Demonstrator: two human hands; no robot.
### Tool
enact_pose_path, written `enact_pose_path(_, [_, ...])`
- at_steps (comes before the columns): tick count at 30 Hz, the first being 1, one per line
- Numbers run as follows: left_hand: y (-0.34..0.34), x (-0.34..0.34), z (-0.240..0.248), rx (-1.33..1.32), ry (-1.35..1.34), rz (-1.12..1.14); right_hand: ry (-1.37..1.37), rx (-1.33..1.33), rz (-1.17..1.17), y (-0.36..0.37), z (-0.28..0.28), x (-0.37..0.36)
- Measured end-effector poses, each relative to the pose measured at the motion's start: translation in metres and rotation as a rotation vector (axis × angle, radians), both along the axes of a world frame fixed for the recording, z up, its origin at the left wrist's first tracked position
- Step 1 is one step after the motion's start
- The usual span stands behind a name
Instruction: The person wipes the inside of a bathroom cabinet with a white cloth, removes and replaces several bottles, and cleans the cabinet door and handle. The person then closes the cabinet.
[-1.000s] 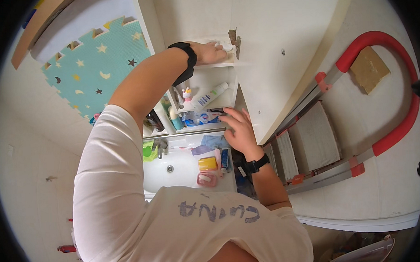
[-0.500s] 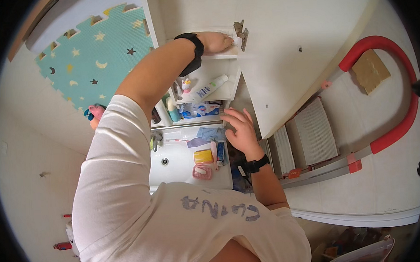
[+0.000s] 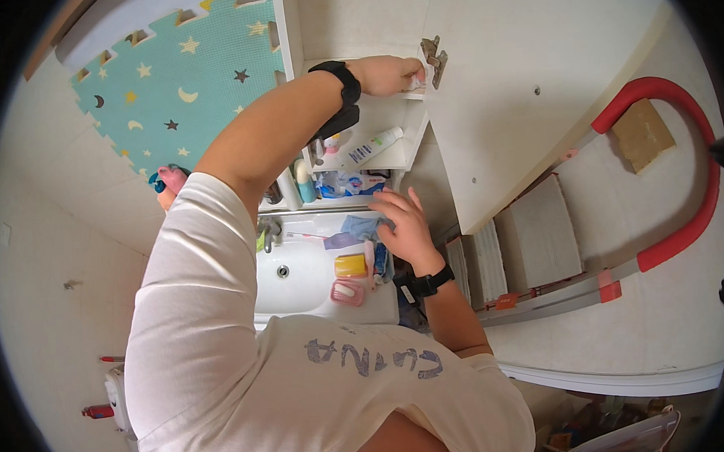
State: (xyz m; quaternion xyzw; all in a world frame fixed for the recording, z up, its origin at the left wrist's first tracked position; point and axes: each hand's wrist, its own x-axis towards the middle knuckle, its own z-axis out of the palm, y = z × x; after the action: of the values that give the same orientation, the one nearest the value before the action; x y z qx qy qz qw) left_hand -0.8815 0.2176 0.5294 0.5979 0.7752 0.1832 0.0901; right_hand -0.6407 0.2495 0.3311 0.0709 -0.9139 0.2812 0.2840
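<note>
My left hand (image 3: pixel 389 75), in a black wristband, reaches into the open white wall cabinet at the shelf's right end, beside the door hinge (image 3: pixel 433 61). Its closed fingers press a small white wad (image 3: pixel 418 80) against the shelf; whether that is tissue or cloth I cannot tell. Lower down, my right hand (image 3: pixel 408 232) hovers with fingers apart above the sink's right side, nearest a blue cloth (image 3: pixel 366 227). On the cabinet's lower shelf lies a white tube (image 3: pixel 375 147) beside a small bunny figure (image 3: pixel 332 144), partly hidden by my left forearm's wristband.
The cabinet door (image 3: pixel 526 89) stands open to the right. Around the white sink (image 3: pixel 288 294) are a tap (image 3: pixel 270 230), a yellow box (image 3: pixel 350 265) and a pink soap dish (image 3: pixel 347 292). A folding ladder with a red padded rail (image 3: pixel 703 179) stands right.
The view has shifted slightly. My right hand has moved left, closer to the blue cloth. My left hand stays at the shelf end near the hinge, with more of the white wad showing.
</note>
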Motion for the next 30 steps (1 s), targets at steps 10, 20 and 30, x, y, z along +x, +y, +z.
enact_pose_path(10, [0.025, 0.010, -0.002, 0.088, 0.361, 0.160, -0.010, -0.043, -0.053, 0.021, 0.002, 0.025])
enact_pose_path(20, [0.014, 0.009, -0.010, 0.239, 0.282, 0.066, -0.023, 0.003, -0.066, 0.015, 0.000, 0.028])
enact_pose_path(30, [0.001, 0.024, -0.001, 0.126, 0.323, 0.013, -0.069, -0.023, -0.017, 0.016, -0.003, 0.023])
